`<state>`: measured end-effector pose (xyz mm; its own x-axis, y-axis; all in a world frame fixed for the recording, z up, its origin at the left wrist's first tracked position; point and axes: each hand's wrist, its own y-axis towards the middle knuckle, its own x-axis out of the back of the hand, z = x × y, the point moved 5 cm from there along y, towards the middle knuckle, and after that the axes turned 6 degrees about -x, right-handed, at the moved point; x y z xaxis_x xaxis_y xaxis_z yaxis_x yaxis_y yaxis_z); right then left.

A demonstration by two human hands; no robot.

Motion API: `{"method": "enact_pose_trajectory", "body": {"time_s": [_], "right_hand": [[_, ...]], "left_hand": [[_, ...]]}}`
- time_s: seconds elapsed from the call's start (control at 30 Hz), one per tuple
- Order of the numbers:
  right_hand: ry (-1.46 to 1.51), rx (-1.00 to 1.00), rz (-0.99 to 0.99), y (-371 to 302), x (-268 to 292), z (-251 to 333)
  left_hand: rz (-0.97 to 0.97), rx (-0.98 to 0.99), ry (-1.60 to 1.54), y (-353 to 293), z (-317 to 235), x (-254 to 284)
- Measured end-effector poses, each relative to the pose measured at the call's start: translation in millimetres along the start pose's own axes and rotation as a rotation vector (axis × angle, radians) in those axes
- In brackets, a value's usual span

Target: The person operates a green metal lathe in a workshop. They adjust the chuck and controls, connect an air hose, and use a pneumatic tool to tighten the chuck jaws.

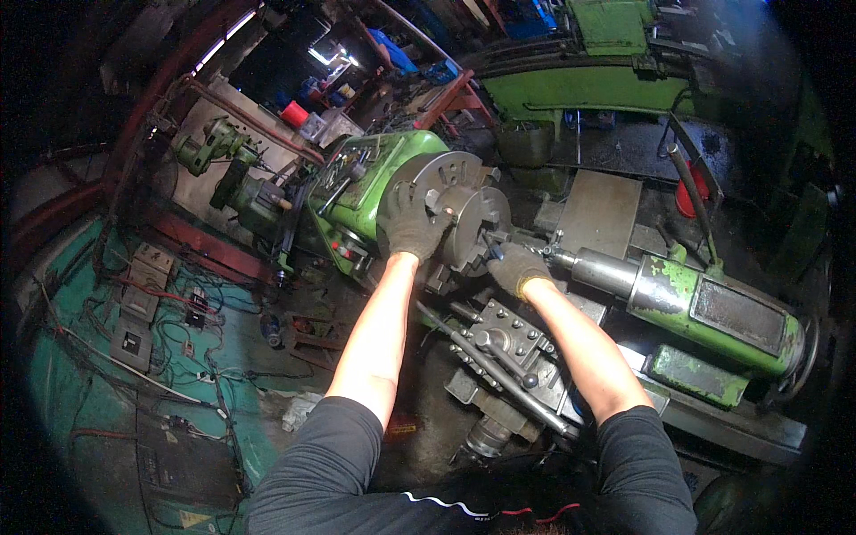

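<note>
A green lathe carries a large round steel chuck (429, 171), and a disc-shaped metal workpiece (465, 225) sits in its jaws. My left hand (415, 223), in a dark work glove, lies against the chuck's face with its fingers spread, its thumb side toward the workpiece. My right hand (519, 269), gloved too, is closed beside the workpiece's front. A small dark, bluish thing (493, 251) shows at its fingertips, too small to name. Just right of that hand, the tailstock (682, 299) points its steel quill (604, 270) toward the chuck.
Below my right forearm stands the tool post (506, 337) with levers and a long bar (499, 370). At left, cables and electrical boxes (134, 343) lie on a green surface (67, 357). A red bucket (688, 194) and another green machine (575, 89) stand behind.
</note>
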<state>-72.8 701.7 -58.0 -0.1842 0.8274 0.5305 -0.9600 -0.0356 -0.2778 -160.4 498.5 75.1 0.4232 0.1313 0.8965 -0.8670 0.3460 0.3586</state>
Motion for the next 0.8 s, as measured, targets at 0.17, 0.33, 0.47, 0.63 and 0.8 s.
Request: {"method": "enact_pose_trajectory", "body": {"time_s": [0.17,0.33,0.47,0.63,0.8], "right_hand": [[0.014,0.008,-0.041,-2.3,4.4,2.8],[0.022,0.028,-0.065,7.5,4.4,3.3],[0.018,0.045,-0.087,14.9,-0.6,-2.6],[-0.002,0.01,-0.063,7.1,3.5,3.8],[0.008,0.025,-0.088,14.5,0.0,3.6]], "left_hand": [[0.0,0.017,0.004,0.5,-2.7,1.7],[-0.013,-0.011,0.013,8.7,-1.7,5.3],[-0.023,-0.004,0.013,9.4,-4.9,5.2],[-0.03,0.001,-0.005,6.5,-1.7,0.4],[-0.052,-0.029,0.001,8.7,-1.5,2.6]]}}
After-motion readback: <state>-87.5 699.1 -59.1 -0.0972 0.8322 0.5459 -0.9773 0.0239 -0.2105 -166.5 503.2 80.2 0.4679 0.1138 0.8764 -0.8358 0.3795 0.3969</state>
